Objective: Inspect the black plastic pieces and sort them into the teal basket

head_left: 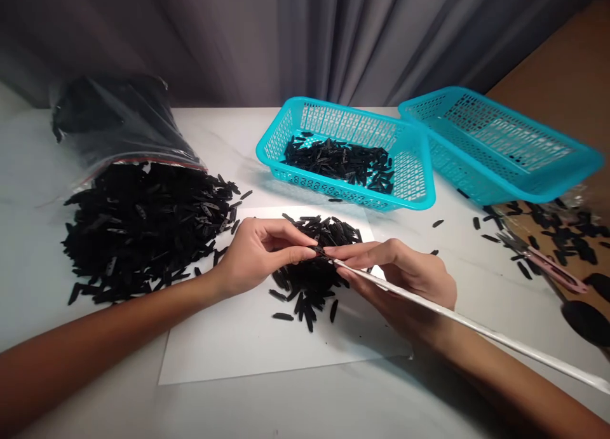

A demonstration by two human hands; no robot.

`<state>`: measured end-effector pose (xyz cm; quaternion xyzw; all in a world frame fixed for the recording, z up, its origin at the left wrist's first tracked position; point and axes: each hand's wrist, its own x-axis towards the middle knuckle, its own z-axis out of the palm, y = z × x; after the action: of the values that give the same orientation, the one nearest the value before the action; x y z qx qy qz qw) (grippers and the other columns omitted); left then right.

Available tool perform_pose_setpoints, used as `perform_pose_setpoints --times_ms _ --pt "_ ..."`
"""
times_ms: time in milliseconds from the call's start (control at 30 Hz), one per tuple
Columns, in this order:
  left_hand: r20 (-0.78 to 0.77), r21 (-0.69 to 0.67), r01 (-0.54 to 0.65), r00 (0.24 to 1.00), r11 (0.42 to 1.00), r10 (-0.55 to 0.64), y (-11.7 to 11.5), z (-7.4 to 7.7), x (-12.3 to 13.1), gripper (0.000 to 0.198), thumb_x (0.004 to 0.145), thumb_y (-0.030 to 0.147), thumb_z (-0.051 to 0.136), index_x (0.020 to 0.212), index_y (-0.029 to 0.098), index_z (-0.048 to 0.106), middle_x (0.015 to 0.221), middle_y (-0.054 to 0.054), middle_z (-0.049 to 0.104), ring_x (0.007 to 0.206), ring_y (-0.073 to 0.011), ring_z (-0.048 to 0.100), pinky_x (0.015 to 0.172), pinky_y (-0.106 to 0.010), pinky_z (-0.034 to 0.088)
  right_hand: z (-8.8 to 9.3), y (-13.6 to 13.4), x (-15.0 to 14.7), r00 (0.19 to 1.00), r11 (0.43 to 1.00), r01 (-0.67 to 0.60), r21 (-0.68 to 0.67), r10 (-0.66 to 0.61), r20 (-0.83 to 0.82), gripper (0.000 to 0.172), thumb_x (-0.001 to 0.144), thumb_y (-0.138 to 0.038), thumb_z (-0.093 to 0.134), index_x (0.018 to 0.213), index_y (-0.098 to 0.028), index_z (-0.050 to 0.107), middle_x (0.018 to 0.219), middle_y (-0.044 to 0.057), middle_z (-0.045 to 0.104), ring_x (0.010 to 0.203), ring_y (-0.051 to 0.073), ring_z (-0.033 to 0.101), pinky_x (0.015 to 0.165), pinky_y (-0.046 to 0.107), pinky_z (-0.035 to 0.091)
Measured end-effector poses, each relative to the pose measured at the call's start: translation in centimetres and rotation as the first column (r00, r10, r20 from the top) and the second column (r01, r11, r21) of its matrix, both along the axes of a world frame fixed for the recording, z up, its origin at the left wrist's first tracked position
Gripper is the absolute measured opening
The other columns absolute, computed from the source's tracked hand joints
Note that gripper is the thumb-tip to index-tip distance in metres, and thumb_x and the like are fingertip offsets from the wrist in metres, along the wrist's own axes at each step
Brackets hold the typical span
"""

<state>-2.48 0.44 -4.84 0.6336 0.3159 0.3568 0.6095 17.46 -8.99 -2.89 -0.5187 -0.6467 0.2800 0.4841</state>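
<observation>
My left hand (257,256) pinches a small dark piece (318,251) between thumb and fingertips; it looks like one of the flat black plastic pieces lying below. Facing it, my right hand (405,270) grips a long thin white rod-like tool (443,310). The tool's tip meets the small piece, and its far end runs out of view at the right. Under both hands, a heap of black plastic pieces (309,283) rests on a white sheet (223,353). Fingers hide part of the held piece, so its details cannot be made out.
A clear zip bag (128,124) spills a big black pile (143,236) at left. Behind stand a blue basket (419,201) holding black pieces and a second blue basket (538,194). Pink-handled scissors (557,270), a black rounded object (586,319) and loose pieces lie at right.
</observation>
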Motion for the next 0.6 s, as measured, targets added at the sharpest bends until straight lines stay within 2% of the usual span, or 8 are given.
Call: perform_pose_setpoints --times_ms 333,600 --pt "0.022 0.010 0.004 1.000 1.000 -0.005 -0.05 0.03 0.04 0.010 0.071 0.014 0.083 0.080 0.016 0.080 0.076 -0.005 0.078 0.068 -0.0136 0.074 0.063 -0.019 0.060 0.26 -0.04 -0.07 0.999 0.999 -0.027 0.044 0.026 0.020 0.016 0.084 -0.013 0.074 0.083 -0.025 0.064 0.093 0.003 0.080 0.083 0.020 0.077 0.069 0.032 0.062" --pt "0.038 0.018 0.021 0.999 1.000 -0.021 -0.05 0.09 0.00 0.011 0.072 0.011 0.082 0.081 0.018 0.080 0.078 -0.004 0.078 0.070 -0.0111 0.074 0.064 -0.015 0.059 0.32 0.00 0.05 0.999 1.000 -0.011 0.008 0.011 0.039 0.018 0.084 -0.016 0.076 0.082 -0.026 0.061 0.094 0.001 0.081 0.078 0.019 0.077 0.064 0.030 0.059"
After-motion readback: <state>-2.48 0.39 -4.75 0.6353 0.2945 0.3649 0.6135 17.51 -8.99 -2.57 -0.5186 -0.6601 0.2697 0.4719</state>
